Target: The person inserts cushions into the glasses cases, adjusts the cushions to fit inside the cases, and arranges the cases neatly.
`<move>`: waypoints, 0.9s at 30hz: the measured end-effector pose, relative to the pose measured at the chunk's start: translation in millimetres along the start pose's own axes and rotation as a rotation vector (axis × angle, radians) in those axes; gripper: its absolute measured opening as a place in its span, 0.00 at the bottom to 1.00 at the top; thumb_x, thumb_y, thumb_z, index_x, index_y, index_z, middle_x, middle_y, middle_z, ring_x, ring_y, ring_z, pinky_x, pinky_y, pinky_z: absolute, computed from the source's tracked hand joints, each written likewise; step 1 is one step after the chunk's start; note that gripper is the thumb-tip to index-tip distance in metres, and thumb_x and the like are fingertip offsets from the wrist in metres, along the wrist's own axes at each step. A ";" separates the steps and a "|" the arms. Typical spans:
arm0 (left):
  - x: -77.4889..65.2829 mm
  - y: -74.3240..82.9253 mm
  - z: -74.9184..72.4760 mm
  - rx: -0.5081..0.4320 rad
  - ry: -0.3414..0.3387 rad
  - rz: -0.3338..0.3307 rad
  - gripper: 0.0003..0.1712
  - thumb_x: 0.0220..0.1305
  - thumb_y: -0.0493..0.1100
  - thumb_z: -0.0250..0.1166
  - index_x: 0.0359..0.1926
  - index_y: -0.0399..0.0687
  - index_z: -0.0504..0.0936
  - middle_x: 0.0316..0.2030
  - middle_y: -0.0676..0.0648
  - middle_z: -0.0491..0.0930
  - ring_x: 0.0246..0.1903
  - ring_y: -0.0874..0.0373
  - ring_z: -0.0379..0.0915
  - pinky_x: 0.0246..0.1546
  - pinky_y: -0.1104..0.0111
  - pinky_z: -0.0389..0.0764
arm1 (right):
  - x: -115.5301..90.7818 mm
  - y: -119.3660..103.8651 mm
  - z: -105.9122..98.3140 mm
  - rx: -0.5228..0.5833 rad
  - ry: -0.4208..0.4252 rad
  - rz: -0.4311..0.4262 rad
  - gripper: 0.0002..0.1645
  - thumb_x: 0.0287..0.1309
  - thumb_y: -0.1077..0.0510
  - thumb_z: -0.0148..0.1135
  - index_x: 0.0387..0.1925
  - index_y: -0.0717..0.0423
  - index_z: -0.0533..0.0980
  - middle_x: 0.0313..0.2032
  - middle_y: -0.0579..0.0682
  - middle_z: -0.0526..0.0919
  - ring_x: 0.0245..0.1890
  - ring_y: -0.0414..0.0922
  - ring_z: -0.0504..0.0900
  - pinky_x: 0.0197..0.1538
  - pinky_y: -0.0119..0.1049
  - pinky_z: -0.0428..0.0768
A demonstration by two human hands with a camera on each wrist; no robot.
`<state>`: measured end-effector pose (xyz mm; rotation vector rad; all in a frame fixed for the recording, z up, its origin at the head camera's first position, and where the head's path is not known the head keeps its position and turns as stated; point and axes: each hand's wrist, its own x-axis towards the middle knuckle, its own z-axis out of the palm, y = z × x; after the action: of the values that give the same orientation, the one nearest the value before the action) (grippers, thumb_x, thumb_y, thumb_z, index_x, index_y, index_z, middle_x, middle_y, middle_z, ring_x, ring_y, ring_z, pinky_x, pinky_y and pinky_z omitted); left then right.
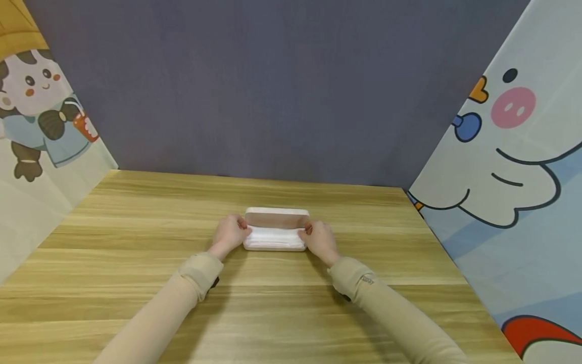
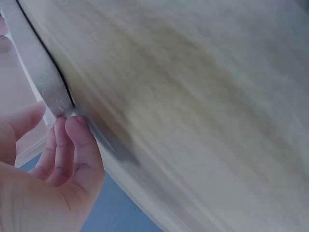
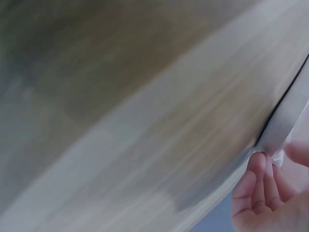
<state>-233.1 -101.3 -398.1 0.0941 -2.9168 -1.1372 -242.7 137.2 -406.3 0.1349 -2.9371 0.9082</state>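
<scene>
A white glasses case (image 1: 275, 248) lies on the table with its lid (image 1: 276, 211) raised at the back, showing a pinkish-brown lining. Folded white cloth (image 1: 274, 236) fills the case's bottom half. At the left end my left hand (image 1: 230, 232) holds the case, thumb over the cloth and curled fingertips (image 2: 77, 126) at the outer corner. My right hand (image 1: 320, 240) grips the opposite end likewise, its thumb reaching inside and its fingers (image 3: 260, 166) against the outside. A crinkled whitish edge (image 3: 278, 157) shows between that thumb and fingers. Whatever lies under the cloth is hidden.
The wood-grain table (image 1: 273, 313) spreads around the case. A dark grey-blue panel (image 1: 263, 91) rises along its far edge. Cartoon-printed sheets stand at the left (image 1: 54, 192) and right (image 1: 523, 263) sides.
</scene>
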 end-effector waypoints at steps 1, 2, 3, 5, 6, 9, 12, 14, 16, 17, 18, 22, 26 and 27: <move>-0.5 -0.3 -0.7 -0.004 -0.008 0.005 0.11 0.60 0.42 0.65 0.37 0.36 0.81 0.36 0.40 0.83 0.34 0.51 0.77 0.31 0.68 0.74 | 0.0 0.3 -0.3 0.007 -0.002 -0.006 0.16 0.58 0.54 0.63 0.39 0.65 0.81 0.30 0.54 0.85 0.28 0.43 0.80 0.32 0.34 0.80; -0.7 -0.7 -1.4 -0.009 -0.015 0.011 0.13 0.60 0.43 0.65 0.37 0.36 0.81 0.36 0.39 0.83 0.34 0.51 0.76 0.31 0.68 0.74 | 0.0 0.7 -0.6 0.015 -0.002 -0.011 0.16 0.58 0.54 0.63 0.39 0.65 0.81 0.30 0.54 0.85 0.27 0.43 0.80 0.32 0.33 0.79; -1.1 -0.7 -2.3 -0.014 -0.024 0.015 0.14 0.61 0.44 0.65 0.38 0.36 0.80 0.37 0.39 0.83 0.33 0.52 0.76 0.31 0.69 0.74 | -0.2 1.0 -1.0 0.022 -0.002 -0.018 0.17 0.58 0.53 0.62 0.38 0.65 0.81 0.29 0.54 0.85 0.26 0.43 0.79 0.31 0.33 0.79; -1.9 -0.8 -4.0 -0.027 -0.037 0.026 0.16 0.62 0.46 0.64 0.38 0.35 0.79 0.37 0.38 0.83 0.32 0.52 0.75 0.29 0.70 0.73 | -0.5 1.4 -2.2 0.038 -0.003 -0.024 0.17 0.59 0.52 0.61 0.36 0.64 0.82 0.29 0.55 0.85 0.25 0.43 0.78 0.30 0.32 0.77; -2.5 -0.7 -4.8 -0.034 -0.044 0.029 0.17 0.62 0.47 0.64 0.39 0.34 0.79 0.37 0.38 0.82 0.31 0.53 0.74 0.28 0.70 0.72 | -0.6 1.6 -2.7 0.045 -0.003 -0.027 0.18 0.59 0.51 0.61 0.35 0.64 0.82 0.29 0.55 0.84 0.25 0.43 0.77 0.30 0.32 0.76; -2.9 -2.1 -6.5 -0.053 -0.062 0.048 0.20 0.63 0.49 0.62 0.40 0.32 0.79 0.38 0.35 0.82 0.31 0.52 0.74 0.28 0.70 0.73 | -0.9 2.2 -3.9 0.048 -0.016 -0.025 0.20 0.60 0.48 0.61 0.36 0.64 0.82 0.30 0.55 0.85 0.27 0.44 0.78 0.31 0.33 0.76; -3.1 -4.4 -8.2 -0.074 -0.098 0.047 0.24 0.65 0.51 0.60 0.44 0.30 0.78 0.42 0.33 0.81 0.34 0.51 0.76 0.32 0.68 0.76 | -1.3 3.3 -4.7 0.046 -0.037 -0.019 0.23 0.59 0.46 0.61 0.38 0.64 0.82 0.34 0.56 0.86 0.31 0.46 0.81 0.36 0.37 0.79; -3.8 -5.7 -10.3 -0.092 -0.128 0.035 0.27 0.66 0.53 0.58 0.48 0.29 0.77 0.46 0.32 0.80 0.37 0.50 0.75 0.35 0.66 0.77 | -1.3 4.5 -5.6 0.049 -0.054 -0.015 0.25 0.59 0.44 0.60 0.40 0.64 0.82 0.36 0.57 0.86 0.35 0.48 0.82 0.40 0.40 0.81; -5.2 -5.7 -13.2 -0.121 -0.169 0.008 0.30 0.67 0.55 0.57 0.51 0.29 0.75 0.49 0.32 0.78 0.38 0.50 0.76 0.35 0.66 0.77 | -1.7 5.5 -7.0 0.066 -0.074 -0.004 0.26 0.59 0.43 0.60 0.42 0.64 0.82 0.39 0.58 0.86 0.39 0.50 0.83 0.43 0.42 0.81; -6.0 -5.6 -14.7 -0.138 -0.189 -0.005 0.31 0.67 0.56 0.56 0.53 0.29 0.74 0.50 0.32 0.78 0.37 0.51 0.76 0.35 0.66 0.77 | -1.9 6.0 -7.7 0.075 -0.083 0.000 0.26 0.59 0.43 0.60 0.42 0.63 0.82 0.40 0.58 0.86 0.40 0.50 0.83 0.45 0.43 0.81; -6.7 -5.4 -16.1 -0.165 -0.209 -0.019 0.32 0.68 0.57 0.56 0.55 0.29 0.73 0.51 0.32 0.77 0.37 0.51 0.76 0.35 0.67 0.78 | -2.2 6.3 -8.9 0.089 -0.093 0.012 0.27 0.59 0.42 0.60 0.43 0.63 0.82 0.41 0.58 0.85 0.42 0.51 0.82 0.46 0.44 0.81; -7.0 -6.2 -18.9 -0.259 -0.270 -0.061 0.37 0.69 0.59 0.54 0.61 0.28 0.66 0.55 0.30 0.74 0.40 0.51 0.79 0.37 0.67 0.82 | -3.8 7.3 -13.9 0.132 -0.132 0.049 0.31 0.58 0.40 0.60 0.48 0.63 0.80 0.47 0.59 0.84 0.48 0.53 0.81 0.51 0.46 0.80; -6.2 -7.5 -21.1 -0.303 -0.293 -0.075 0.43 0.68 0.61 0.53 0.65 0.27 0.60 0.60 0.29 0.70 0.47 0.47 0.79 0.43 0.65 0.84 | -4.9 8.9 -18.5 0.144 -0.161 0.055 0.35 0.59 0.37 0.58 0.51 0.63 0.78 0.50 0.59 0.82 0.50 0.53 0.80 0.52 0.47 0.79; -6.5 -7.4 -22.0 -0.307 -0.297 -0.078 0.45 0.68 0.63 0.53 0.66 0.27 0.59 0.61 0.28 0.69 0.47 0.46 0.79 0.44 0.65 0.84 | -5.2 9.1 -19.4 0.146 -0.168 0.056 0.35 0.59 0.36 0.58 0.51 0.63 0.78 0.50 0.59 0.82 0.50 0.52 0.80 0.52 0.46 0.79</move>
<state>-225.6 -121.3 -386.8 0.0390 -2.9551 -1.7353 -237.7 156.0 -395.9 0.1439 -3.0376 1.1751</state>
